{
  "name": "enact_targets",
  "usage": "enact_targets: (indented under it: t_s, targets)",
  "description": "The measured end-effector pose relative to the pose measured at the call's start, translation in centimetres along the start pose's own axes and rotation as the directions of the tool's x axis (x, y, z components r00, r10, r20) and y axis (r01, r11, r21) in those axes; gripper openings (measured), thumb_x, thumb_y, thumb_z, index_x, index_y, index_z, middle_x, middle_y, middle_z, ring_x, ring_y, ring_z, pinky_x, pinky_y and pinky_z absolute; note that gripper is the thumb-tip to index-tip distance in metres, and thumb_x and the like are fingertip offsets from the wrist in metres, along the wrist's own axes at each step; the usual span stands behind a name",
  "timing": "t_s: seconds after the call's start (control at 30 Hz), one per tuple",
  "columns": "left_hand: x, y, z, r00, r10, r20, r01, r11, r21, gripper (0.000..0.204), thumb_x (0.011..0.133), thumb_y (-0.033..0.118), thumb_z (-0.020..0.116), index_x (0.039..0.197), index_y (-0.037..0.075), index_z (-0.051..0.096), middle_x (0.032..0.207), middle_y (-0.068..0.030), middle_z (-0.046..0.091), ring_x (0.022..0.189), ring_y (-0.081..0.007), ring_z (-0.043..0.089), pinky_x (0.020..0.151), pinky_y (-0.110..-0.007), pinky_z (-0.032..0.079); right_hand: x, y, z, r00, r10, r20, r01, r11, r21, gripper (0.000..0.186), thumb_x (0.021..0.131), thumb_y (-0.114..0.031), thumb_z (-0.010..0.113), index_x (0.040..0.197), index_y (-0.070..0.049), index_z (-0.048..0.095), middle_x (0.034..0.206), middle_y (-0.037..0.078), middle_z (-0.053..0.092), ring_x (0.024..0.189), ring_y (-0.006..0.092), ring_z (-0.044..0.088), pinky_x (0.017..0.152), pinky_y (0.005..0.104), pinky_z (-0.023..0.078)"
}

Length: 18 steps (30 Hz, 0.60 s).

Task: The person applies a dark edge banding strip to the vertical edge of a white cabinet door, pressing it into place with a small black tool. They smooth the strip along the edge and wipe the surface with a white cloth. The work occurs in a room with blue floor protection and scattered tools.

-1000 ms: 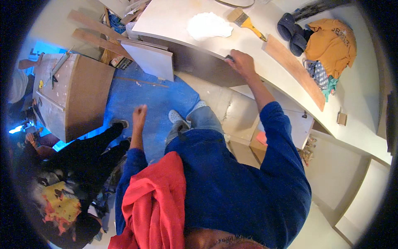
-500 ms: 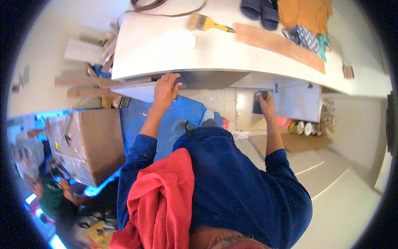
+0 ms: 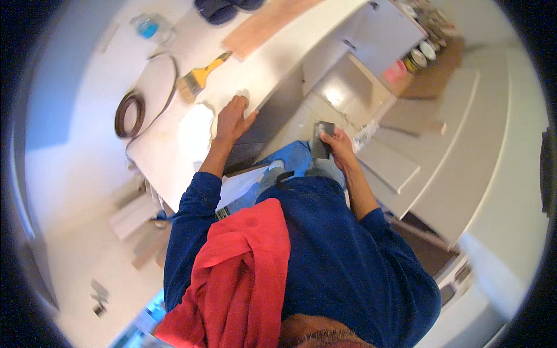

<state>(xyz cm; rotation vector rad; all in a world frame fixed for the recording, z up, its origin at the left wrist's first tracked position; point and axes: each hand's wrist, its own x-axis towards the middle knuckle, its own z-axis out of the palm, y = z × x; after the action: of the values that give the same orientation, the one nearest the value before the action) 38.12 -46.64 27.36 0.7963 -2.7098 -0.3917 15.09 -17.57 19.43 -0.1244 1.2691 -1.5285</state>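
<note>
My left hand point(image 3: 233, 119) rests on the front edge of the white countertop point(image 3: 168, 174), its fingers apart and holding nothing. My right hand point(image 3: 339, 143) grips a dark, flat rectangular piece point(image 3: 321, 130) below the counter's edge, in front of my legs. Close to my left hand lie a yellow-handled paintbrush point(image 3: 201, 72) and a crumpled white item point(image 3: 195, 130). A coil of dark strip point(image 3: 130, 110) is farther left on the countertop, and a wooden board point(image 3: 261, 29) lies toward the back.
Dark slippers point(image 3: 217, 10) sit at the back of the counter. Cabinet doors point(image 3: 383, 46) stand open beneath it. Pale panels point(image 3: 441, 156) are stacked at the right, near cans point(image 3: 415, 61) and a pink container point(image 3: 394, 71). A blue sheet point(image 3: 293, 153) covers floor by my feet.
My view has turned along the counter. My left hand has come up from my side onto the counter edge; my right hand has moved down off that edge with the dark piece.
</note>
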Motion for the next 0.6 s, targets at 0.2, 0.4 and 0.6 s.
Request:
enact_targets:
  t_s: [0.2,0.4,0.6]
  targets:
    - [5.4,1.2,3.8,0.997,0.043,-0.065,-0.046,0.998,-0.035,0.038,0.095,0.038,0.071,0.11,0.005,0.06,0.103,-0.0189,0.066,0.092,-0.0414,0.07,0.076,-0.053,0.057,-4.4,6.8,4.8,0.952,-0.201,-0.229,0.22,0.974,0.057,0.056,0.097,-0.023,0.08,0.144,-0.004,0.057,0.123,0.01,0.074,0.096,0.0202,0.073,0.086,0.0348,0.059]
    - [2.9,7.3,2.9,0.999,0.006,-0.033,-0.016,0.945,-0.326,0.033,0.103,0.032,0.065,0.121,0.004,0.066,0.11,-0.0227,0.073,0.106,-0.046,0.07,0.091,-0.054,0.055,-7.6,8.6,7.3,0.991,-0.134,-0.011,0.122,0.859,0.497,0.043,0.107,-0.046,0.058,0.131,-0.011,0.062,0.107,0.01,0.07,0.071,0.0184,0.059,0.054,0.0318,0.043]
    - [-4.6,13.8,0.2,0.999,-0.031,0.033,0.045,0.719,-0.694,0.043,0.109,0.031,0.058,0.14,0.003,0.06,0.136,-0.0274,0.065,0.128,-0.0454,0.062,0.11,-0.05,0.048,-8.1,6.7,7.9,0.996,-0.088,-0.003,0.06,0.647,0.76,0.052,0.11,-0.051,0.046,0.133,-0.008,0.063,0.107,0.014,0.068,0.071,0.0205,0.055,0.052,0.0322,0.04]
